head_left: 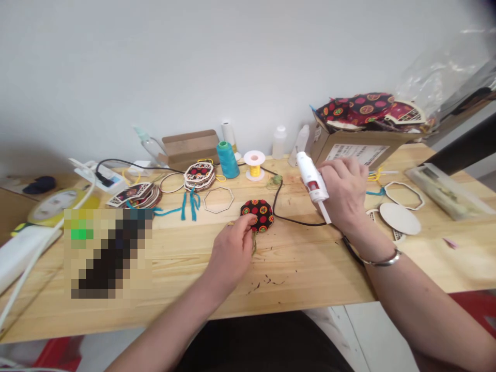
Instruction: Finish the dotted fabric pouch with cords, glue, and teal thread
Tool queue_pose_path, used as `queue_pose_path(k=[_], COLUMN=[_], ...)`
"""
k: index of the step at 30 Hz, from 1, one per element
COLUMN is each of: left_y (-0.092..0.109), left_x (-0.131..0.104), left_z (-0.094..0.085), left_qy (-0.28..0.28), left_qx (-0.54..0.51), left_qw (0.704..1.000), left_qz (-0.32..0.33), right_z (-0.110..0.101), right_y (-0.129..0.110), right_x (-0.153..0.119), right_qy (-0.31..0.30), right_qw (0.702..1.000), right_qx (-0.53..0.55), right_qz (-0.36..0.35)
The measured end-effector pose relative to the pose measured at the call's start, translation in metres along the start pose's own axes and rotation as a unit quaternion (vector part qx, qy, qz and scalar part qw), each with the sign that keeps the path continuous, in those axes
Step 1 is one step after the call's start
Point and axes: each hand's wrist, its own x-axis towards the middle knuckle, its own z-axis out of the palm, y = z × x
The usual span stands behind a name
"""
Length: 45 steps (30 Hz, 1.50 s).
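Note:
A round black fabric piece with red and yellow circles (pixel 262 209) lies on the wooden table (pixel 182 279), a green cord hanging from its lower edge. My left hand (pixel 234 245) is closed on its lower left edge, fingers pressed together. Raised over the table to the right, my right hand (pixel 344 188) is wrapped around a white glue gun (pixel 310 178) whose nozzle points up and away. A black cable (pixel 296 222) runs beside the fabric piece towards my right forearm.
Behind stand a teal thread cone (pixel 227 161), a yellow ribbon spool (pixel 254 171) and bottles (pixel 279 142). A cardboard box (pixel 349 147) of patterned pieces is back right. Stacked ornaments (pixel 199 177) and an octagonal frame (pixel 219 200) lie left; a white disc (pixel 400 218) lies right.

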Motion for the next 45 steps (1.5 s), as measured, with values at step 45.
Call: queue_pose_path(k=[45], left_y=[-0.002], left_x=[0.051], left_z=[0.003], left_qy=[-0.149], left_qx=[0.038], left_qw=[0.980], left_qz=[0.128], right_z=[0.021], right_y=[0.007], right_x=[-0.008], right_qy=[0.073], right_qw=[0.997], right_qx=[0.006], right_qz=[-0.038])
